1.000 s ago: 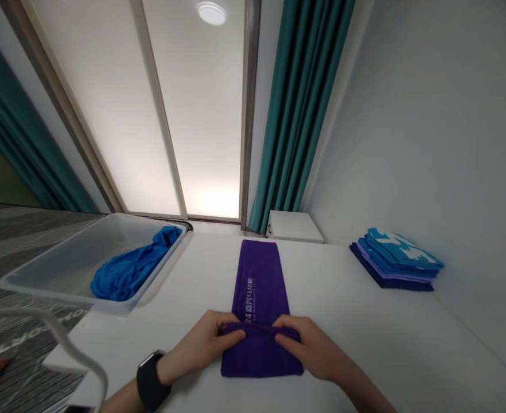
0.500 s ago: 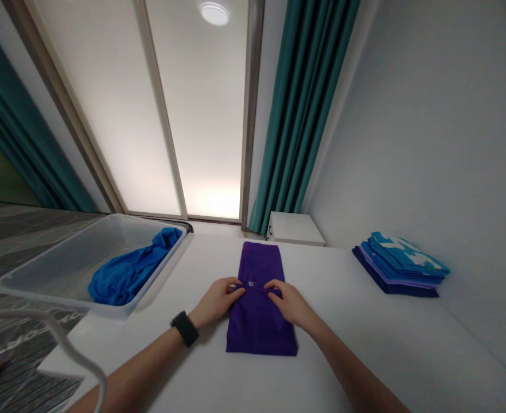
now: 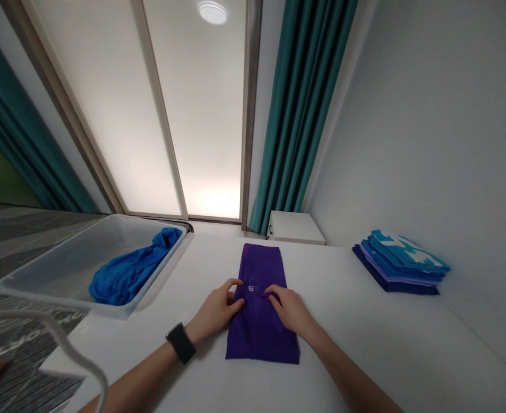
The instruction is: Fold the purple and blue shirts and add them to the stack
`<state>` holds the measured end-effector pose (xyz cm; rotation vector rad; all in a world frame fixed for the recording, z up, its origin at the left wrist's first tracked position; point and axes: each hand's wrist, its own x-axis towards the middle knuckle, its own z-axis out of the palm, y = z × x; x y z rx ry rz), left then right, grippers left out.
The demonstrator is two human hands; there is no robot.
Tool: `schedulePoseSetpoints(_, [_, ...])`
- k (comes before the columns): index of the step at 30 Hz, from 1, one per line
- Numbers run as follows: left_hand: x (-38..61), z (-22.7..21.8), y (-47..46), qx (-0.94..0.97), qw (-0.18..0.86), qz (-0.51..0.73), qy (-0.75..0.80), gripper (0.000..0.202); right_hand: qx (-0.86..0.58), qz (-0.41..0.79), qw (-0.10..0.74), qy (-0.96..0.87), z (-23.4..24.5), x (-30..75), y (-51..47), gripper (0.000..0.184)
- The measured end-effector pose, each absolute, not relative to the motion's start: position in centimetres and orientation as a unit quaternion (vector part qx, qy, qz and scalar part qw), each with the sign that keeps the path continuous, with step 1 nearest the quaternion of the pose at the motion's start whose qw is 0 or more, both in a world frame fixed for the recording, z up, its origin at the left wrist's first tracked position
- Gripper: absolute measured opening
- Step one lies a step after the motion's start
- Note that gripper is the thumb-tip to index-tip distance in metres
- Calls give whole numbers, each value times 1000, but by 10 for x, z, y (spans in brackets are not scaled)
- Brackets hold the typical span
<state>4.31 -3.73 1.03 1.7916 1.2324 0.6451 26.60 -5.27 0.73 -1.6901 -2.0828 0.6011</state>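
A purple shirt [image 3: 261, 332], folded into a long narrow strip, lies flat on the white table [image 3: 184, 378]. Small white print shows near its middle, beside a slight crosswise ridge in the cloth. My left hand [image 3: 216, 310] rests at the shirt's left edge, thumb and forefinger apart, with the fingertips touching the cloth. On the other side, my right hand [image 3: 291, 310] pinches the ridge between thumb and forefinger. A dark watch [image 3: 181, 343] is on my left wrist.
A clear plastic bin [image 3: 59, 287] at the left holds a crumpled blue cloth [image 3: 128, 272]. Several folded garments [image 3: 401, 264] are stacked at the right by the wall. A white cabinet [image 3: 296, 226] stands beyond the table, and a pale cable [image 3: 70, 344] curves at lower left.
My left fingers have parted from their pinch and moved slightly left and down. The shirt's near edge has shifted a little toward me, and the crosswise ridge has flattened on the left.
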Motion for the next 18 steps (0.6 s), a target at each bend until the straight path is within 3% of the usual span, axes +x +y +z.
schedulePoseSetpoints(10, [41,5,-57,707,427,256,502,35,-586,262,197,-741,13,266,-71,26])
schedulePoseSetpoints(18, [45,18,-61,724,411,245,497,37,-572,324,246,-712,5,277,-53,18])
